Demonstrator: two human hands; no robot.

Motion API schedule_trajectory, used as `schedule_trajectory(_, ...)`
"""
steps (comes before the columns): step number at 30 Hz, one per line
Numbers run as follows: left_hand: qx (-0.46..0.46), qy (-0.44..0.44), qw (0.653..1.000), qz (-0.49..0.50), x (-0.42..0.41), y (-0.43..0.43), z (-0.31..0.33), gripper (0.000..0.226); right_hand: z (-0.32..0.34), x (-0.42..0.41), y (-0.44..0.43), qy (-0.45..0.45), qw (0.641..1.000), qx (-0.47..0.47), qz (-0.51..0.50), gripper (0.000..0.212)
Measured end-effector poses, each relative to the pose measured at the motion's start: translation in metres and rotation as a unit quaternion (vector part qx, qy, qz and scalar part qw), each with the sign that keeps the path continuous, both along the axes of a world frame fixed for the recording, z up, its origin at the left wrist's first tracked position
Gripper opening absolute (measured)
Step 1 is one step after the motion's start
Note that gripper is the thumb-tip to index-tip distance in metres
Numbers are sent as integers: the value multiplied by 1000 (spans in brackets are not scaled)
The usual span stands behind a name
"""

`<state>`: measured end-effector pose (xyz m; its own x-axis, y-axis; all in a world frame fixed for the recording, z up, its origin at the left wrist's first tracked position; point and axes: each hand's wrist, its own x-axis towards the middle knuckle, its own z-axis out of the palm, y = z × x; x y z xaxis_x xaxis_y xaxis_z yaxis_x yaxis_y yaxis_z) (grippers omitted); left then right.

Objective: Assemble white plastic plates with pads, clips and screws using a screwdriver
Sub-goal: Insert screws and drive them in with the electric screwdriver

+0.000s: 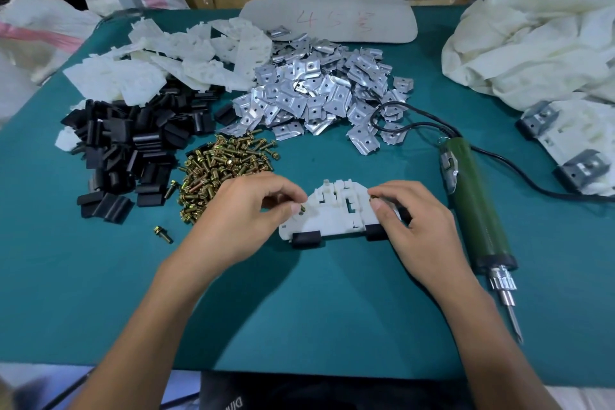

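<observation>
White plate (336,215), black pads (306,239) on near edge; left hand (246,213) pinches brass screw (302,209), right hand (416,226) pinches second screw (373,199).

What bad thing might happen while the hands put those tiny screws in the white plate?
The screw pinched by the left hand might slip and roll away, like the loose screw nearby. The screwdriver lies beside the right hand with its sharp bit pointing toward the person; a bump could hurt.

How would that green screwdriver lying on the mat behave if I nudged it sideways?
The screwdriver would probably roll, since its body is round, though its side lever and cord may check it. Likely heavy for its size.
</observation>
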<state>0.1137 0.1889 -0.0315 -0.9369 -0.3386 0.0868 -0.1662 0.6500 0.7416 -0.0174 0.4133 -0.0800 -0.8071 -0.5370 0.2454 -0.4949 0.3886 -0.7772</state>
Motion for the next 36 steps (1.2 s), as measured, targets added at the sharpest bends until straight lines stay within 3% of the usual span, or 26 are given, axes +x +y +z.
schedule_trajectory(3, 22, -6, 1000, -11, -1, 4, 2, 25, 1, -1, 0, -6, 1000, 0, -1, 13)
schedule_trajectory(15, -79, -83, 991, -76, -8, 9, 10, 33, 4, 0, -1, -9, 1000, 1, 0, 11)
schedule_trajectory(20, -100, -38, 994, -11, -7, 9, 1, 29, 3, 0, 0, -22, 1000, 12, -2, 7)
schedule_trajectory(26, -18, -36, 999, -5, -3, 6, -4, 33, 3, 0, -1, -12, 999, 40, 20, 19)
schedule_trajectory(33, 2, -2, 1000, 29, -4, 12, -12, 28, 3, -1, 1, 1, 998, 45, 41, 22)
schedule_trajectory(36, 33, 6, 999, 15, -1, 10, -15, 37, 3, -1, 2, 0, 998, 48, 46, 22)
